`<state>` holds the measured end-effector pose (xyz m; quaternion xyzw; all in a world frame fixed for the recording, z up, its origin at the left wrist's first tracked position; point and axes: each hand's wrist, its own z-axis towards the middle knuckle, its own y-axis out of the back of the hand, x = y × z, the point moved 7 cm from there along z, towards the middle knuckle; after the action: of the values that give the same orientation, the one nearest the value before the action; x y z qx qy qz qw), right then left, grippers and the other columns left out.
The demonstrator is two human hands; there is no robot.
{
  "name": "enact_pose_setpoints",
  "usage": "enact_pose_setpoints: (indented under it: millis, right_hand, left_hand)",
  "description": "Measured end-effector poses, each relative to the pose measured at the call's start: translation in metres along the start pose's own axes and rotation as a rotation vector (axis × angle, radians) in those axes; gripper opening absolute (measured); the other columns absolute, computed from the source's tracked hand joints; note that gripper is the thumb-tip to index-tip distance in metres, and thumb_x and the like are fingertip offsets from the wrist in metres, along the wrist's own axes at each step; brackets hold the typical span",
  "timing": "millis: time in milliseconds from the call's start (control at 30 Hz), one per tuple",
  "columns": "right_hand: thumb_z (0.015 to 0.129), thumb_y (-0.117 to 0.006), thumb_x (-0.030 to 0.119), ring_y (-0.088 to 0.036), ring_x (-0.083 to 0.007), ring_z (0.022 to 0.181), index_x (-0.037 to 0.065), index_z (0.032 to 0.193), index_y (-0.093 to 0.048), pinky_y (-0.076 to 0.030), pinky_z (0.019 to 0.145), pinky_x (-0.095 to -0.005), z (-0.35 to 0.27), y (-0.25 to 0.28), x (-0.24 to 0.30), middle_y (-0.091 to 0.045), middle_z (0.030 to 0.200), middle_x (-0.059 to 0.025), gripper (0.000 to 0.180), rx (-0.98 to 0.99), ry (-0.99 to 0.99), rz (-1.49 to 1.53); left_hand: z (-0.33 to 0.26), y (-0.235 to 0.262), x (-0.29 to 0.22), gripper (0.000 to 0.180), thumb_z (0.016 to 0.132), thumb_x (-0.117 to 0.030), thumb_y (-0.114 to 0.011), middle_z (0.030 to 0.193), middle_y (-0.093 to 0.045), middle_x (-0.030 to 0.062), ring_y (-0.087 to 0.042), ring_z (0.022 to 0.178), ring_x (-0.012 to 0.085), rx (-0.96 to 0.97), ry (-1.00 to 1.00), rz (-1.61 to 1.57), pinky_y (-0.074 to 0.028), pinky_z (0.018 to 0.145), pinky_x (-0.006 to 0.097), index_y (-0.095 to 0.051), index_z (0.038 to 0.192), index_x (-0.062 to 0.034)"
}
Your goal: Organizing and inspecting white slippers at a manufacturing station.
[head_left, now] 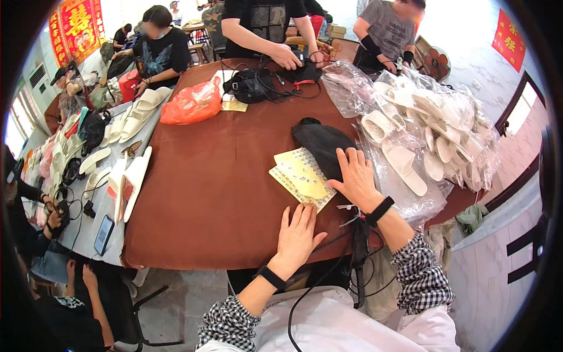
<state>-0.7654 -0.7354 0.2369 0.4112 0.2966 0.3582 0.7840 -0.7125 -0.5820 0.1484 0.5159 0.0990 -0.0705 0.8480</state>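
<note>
My left hand (296, 237) lies palm down at the near edge of the brown-covered table (193, 193), its fingers stretched out and nothing in them. My right hand (358, 182) rests with fingers spread at the near end of a dark mesh item (325, 144) that looks like a cap. Partly under that item, just beyond my left fingertips, are yellow sheets (299, 176) dotted with rows of small printed stickers. Both my wrists carry black bands, and checkered sleeves cover my forearms.
Cream slippers (404, 161) in clear plastic bags are heaped at the right. An orange-red plastic bag (193, 102) and a black bag with cables (249, 85) lie at the far side. More slippers (138, 182) and a phone (104, 234) occupy the grey left table. Several people work around.
</note>
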Motion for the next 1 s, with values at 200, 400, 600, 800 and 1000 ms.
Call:
enact_pose_setpoints:
  millis: [200,400,600,800,1000]
  right_hand:
    - [0.081,-0.076,0.026,-0.062,-0.0362,0.097,0.006,0.110,-0.056,-0.051,0.080,-0.0465,0.008,-0.040,-0.029,-0.061,0.100,-0.0150,0.040,0.149,-0.069,0.269]
    - [0.087,-0.071,0.013,-0.064,-0.0238,0.083,0.000,0.100,-0.058,-0.048,0.075,-0.0357,0.016,-0.042,-0.072,-0.066,0.087,-0.0121,0.023,-0.023,-0.298,0.700]
    - [0.089,-0.070,0.009,-0.053,-0.0096,0.076,0.002,0.098,-0.059,-0.044,0.071,-0.0267,0.010,-0.045,-0.100,-0.061,0.081,-0.0023,0.015,-0.146,-0.471,0.933]
    - [0.087,-0.070,0.009,-0.063,-0.0213,0.082,-0.001,0.097,-0.057,-0.049,0.076,-0.0340,0.007,-0.037,-0.102,-0.066,0.086,-0.0129,0.019,-0.212,-0.509,0.934]
    - [0.086,-0.072,0.008,-0.056,-0.0130,0.070,-0.001,0.093,-0.059,-0.047,0.065,-0.0308,0.002,-0.031,-0.087,-0.062,0.075,-0.0072,0.017,-0.203,-0.395,0.807]
  left_hand:
    - [0.003,-0.002,-0.002,0.072,0.087,-0.045,-0.067,0.140,-0.047,0.0146,-0.041,0.133,0.0289,0.051,0.018,0.035,-0.030,0.114,0.051,-0.051,0.136,0.0047]
    - [0.002,0.003,0.007,0.075,0.088,-0.046,-0.066,0.142,-0.046,0.0194,-0.039,0.137,0.0324,0.072,0.020,0.075,-0.029,0.115,0.051,-0.049,0.137,0.0076]
    - [0.003,0.006,0.025,0.069,0.090,-0.044,-0.065,0.138,-0.049,0.0219,-0.043,0.134,0.0343,0.114,-0.056,-0.005,-0.032,0.115,0.047,-0.051,0.133,0.0082]
    - [0.017,0.012,0.037,0.061,0.092,-0.034,-0.066,0.137,-0.047,0.0212,-0.046,0.129,0.0375,0.214,-0.143,-0.172,-0.038,0.111,0.043,-0.048,0.135,0.0055]
    - [0.027,0.006,0.045,0.063,0.093,-0.036,-0.065,0.140,-0.045,0.0215,-0.045,0.131,0.0384,0.320,-0.147,-0.272,-0.037,0.112,0.043,-0.047,0.136,0.0062]
